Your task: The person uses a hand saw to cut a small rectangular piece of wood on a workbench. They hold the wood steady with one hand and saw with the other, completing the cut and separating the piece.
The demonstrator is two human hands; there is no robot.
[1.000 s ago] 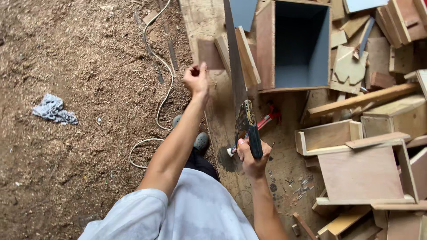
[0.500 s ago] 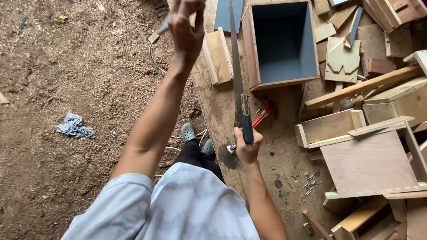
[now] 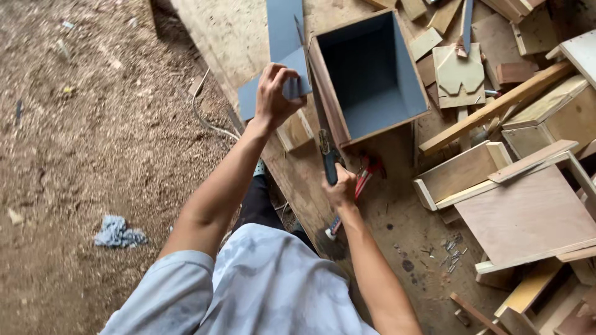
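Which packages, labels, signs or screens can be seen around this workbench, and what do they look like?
None in view: no package, label, sign or screen. Only bare wood: an open wooden box with grey lining, loose offcuts, and a handsaw in the right hand.

A sawdust-strewn dirt floor lies left of the long plywood work board, under soft daylight.

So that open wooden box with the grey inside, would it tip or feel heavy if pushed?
The open wooden box with grey inner faces looks thin-walled and hollow, so probably light for its size. It lies on its side on the plywood bench on a broad face, so it would likely slide rather than tip. The panels look stiff.
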